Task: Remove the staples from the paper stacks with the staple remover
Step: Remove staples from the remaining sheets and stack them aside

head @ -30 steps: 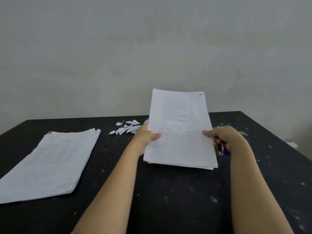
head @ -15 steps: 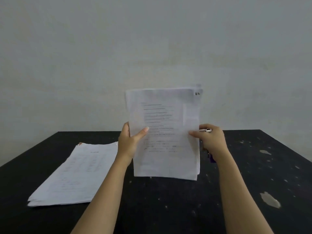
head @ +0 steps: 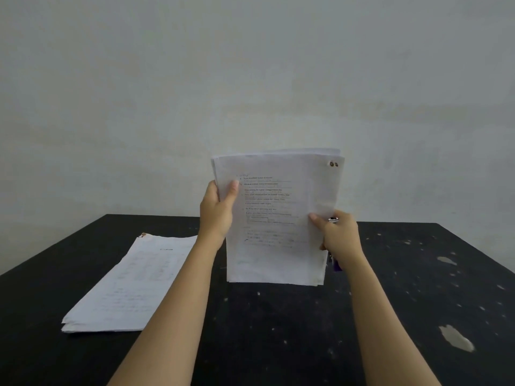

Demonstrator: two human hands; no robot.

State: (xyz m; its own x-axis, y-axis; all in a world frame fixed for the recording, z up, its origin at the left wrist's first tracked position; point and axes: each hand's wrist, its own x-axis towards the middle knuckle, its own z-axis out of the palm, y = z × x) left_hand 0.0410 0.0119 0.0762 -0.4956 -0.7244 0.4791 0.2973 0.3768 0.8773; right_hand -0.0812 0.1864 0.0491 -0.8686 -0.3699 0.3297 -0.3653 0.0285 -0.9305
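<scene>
– While the paper stack (head: pixel 278 218) stands upright, what grips it?
– Left hand (head: pixel 216 213) on its left edge: thumb across the front sheet, fingers curled behind, hidden. Right hand (head: pixel 341 235) on its right edge, lower down: thumb on the front, other fingers out of sight behind the sheets.
– Staple remover?
– Staple remover (head: pixel 337 265) is tucked in the right hand, against the stack's right edge. Only two bits show: a shiny metal tip above the knuckles and a purple piece below the palm. Its shape is unreadable.
– The staple itself?
– Two dark spots (head: pixel 333 164) at the stack's top right corner. Too small to say whether they are staples or holes.
– Stack's bottom edge?
– Close to the table (head: pixel 278 344); touching or lifted, cannot tell. Print on the front sheet is blurred and not legible.
– Anything else?
– Second stack (head: pixel 133 282) lies flat, left of the paper stack and well apart, partly behind the left forearm. Pale chips (head: pixel 457 338) mark the tabletop to the stack's right. Both forearms are cut off by the frame's lower edge.
</scene>
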